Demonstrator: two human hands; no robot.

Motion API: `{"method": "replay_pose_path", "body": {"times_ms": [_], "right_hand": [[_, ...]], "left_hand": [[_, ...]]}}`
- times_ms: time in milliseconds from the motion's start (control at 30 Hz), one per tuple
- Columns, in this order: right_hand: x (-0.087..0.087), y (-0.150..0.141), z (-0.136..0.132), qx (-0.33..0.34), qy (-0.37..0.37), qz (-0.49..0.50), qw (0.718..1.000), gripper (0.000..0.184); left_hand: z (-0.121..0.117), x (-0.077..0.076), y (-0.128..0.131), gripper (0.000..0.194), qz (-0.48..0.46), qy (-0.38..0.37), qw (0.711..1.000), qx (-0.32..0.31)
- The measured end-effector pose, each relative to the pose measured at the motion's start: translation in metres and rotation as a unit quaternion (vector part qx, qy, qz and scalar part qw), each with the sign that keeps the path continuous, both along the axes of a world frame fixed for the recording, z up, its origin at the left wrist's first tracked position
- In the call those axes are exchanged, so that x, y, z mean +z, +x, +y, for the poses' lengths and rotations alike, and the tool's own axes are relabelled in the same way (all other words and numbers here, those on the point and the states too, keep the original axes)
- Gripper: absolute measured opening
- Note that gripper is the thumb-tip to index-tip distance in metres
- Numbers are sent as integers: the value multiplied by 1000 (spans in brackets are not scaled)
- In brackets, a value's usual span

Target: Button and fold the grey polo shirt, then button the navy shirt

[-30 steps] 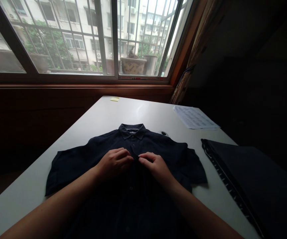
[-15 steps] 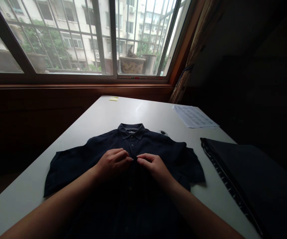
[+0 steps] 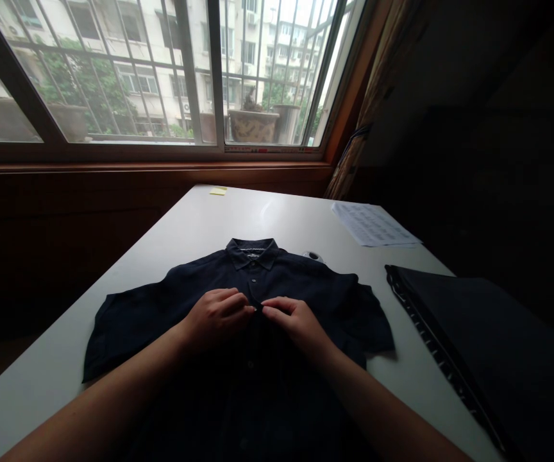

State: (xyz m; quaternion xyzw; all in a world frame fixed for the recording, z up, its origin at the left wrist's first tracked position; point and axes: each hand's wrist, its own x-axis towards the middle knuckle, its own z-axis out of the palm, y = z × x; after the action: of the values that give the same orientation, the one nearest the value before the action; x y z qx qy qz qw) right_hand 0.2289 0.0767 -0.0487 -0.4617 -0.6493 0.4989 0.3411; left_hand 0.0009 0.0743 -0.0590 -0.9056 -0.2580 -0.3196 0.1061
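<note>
A dark navy short-sleeved shirt (image 3: 195, 273) lies front up on the white table, its collar (image 3: 252, 253) pointing at the window. Both hands meet at the front placket, below the top buttons. My left hand (image 3: 222, 314) is closed, thumb and fingers pinching the placket edge by a small pale button. Opposite it, my right hand (image 3: 293, 317) pinches the other side of the same spot between thumb and forefinger. One shirt button (image 3: 253, 280) shows above the hands and another lower down. The fabric right between the fingertips is too dark to make out fully.
On the white table (image 3: 286, 215) lie a yellow sticky note (image 3: 218, 191) at the back and printed papers (image 3: 376, 224) at the back right. A round white-and-black object (image 3: 313, 256) sits by the shirt's shoulder. A large dark folded item (image 3: 479, 333) covers the right side. A barred window (image 3: 137, 70) stands behind.
The hands keep their pinch on the placket with barely any movement. The whole view has shifted very slightly.
</note>
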Motion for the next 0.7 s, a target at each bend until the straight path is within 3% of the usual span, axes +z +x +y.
{"method": "replay_pose_path", "body": {"times_ms": [467, 700], "right_hand": [[-1, 2, -1, 41, 15, -3, 999, 24], [-4, -3, -3, 12, 9, 12, 1000, 19]], "left_hand": [[-3, 2, 2, 15, 15, 14, 1000, 14], [-2, 0, 1, 18, 24, 25, 999, 21]]}}
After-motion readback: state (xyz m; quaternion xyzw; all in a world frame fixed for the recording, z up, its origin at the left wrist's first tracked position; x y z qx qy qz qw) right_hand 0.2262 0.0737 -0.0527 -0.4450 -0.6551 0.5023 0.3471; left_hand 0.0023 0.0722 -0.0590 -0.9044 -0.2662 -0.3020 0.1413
